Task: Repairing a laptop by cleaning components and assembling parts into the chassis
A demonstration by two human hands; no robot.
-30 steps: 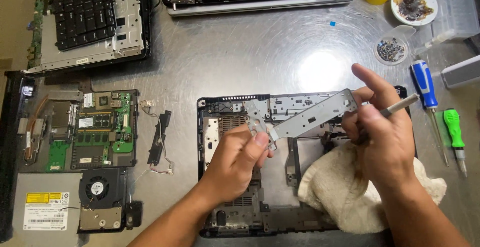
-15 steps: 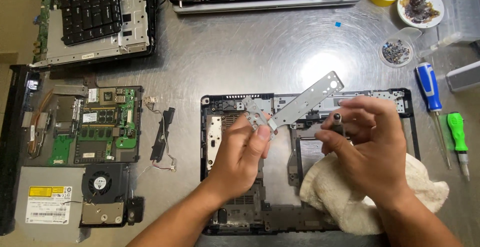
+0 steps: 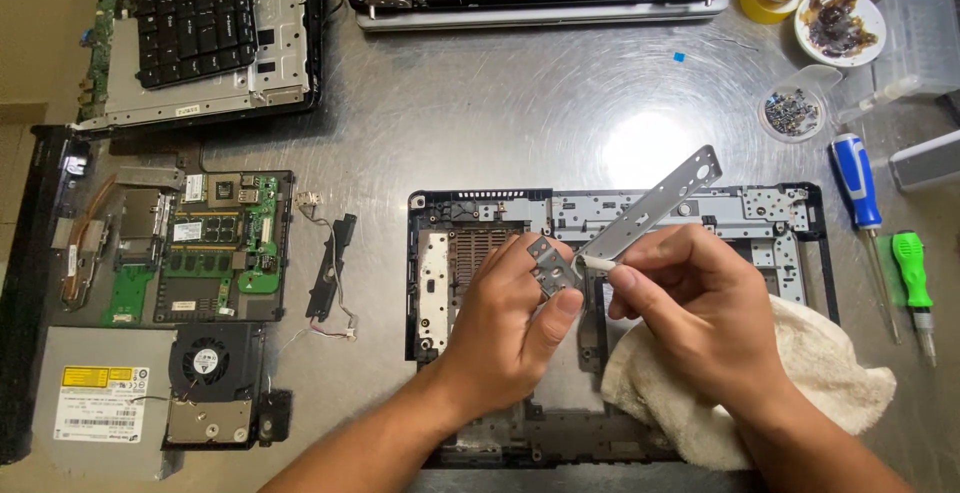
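Note:
My left hand point(image 3: 510, 323) pinches the lower, hinged end of a long perforated metal bracket point(image 3: 660, 198), which slants up to the right. My right hand point(image 3: 700, 313) is closed on a thin white-tipped stick point(image 3: 600, 264); its tip touches the bracket next to my left thumb. Both hands hover over a black laptop base shell point(image 3: 770, 213) lying on the metal table. A crumpled white cloth point(image 3: 830, 373) lies on the shell's right part, under my right wrist.
A motherboard point(image 3: 215, 243), a fan point(image 3: 205, 363) and an optical drive point(image 3: 95, 403) lie at the left, with a keyboard panel point(image 3: 195, 3) above them. At the right are a blue screwdriver point(image 3: 855, 183), a green screwdriver point(image 3: 912, 273) and a dish of screws point(image 3: 792, 113).
My right hand has come down from the bracket's upper end to its lower end, next to my left thumb. The bracket's upper end now stands free. My left hand kept its grip.

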